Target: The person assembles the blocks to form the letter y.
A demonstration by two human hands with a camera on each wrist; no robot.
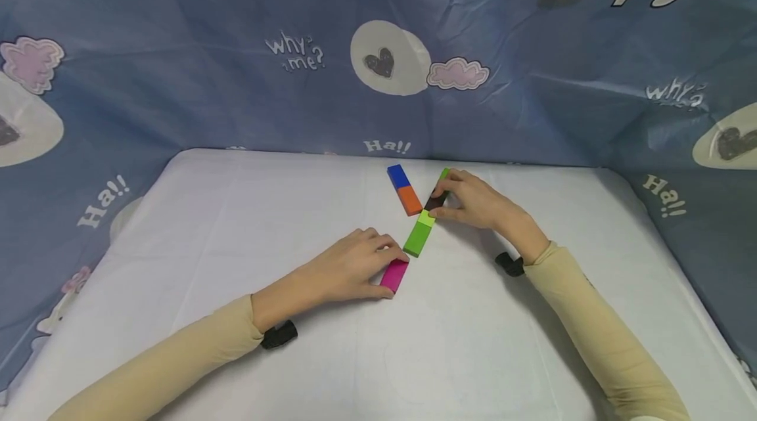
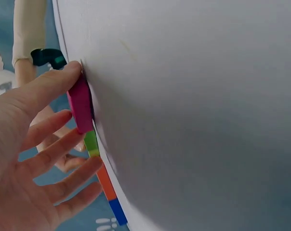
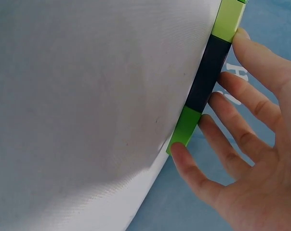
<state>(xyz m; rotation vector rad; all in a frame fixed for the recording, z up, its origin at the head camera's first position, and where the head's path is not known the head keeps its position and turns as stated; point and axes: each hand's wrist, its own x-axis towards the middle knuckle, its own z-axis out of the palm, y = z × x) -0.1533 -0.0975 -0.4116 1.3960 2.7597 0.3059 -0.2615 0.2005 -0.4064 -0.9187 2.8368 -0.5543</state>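
My left hand [image 1: 357, 266] pinches a magenta block [image 1: 395, 274] by its ends; thumb and fingertips also show on the magenta block [image 2: 80, 103] in the left wrist view. My right hand [image 1: 473, 201] lies along a straight row of blocks, its thumb by the light green block [image 3: 228, 20]. Its middle fingertips touch the side of the black block [image 3: 207, 72], and the little finger rests on the green end block [image 3: 185, 126]. Toward the left hand, the row continues with a green block [image 1: 418, 239], just beyond the magenta one.
A blue block [image 1: 398, 175] and an orange block [image 1: 409, 200] form a slanted line that meets the row near the light green block. Everything lies on a white-covered table [image 1: 266, 211]. A blue printed cloth [image 1: 236, 92] hangs behind and at both sides.
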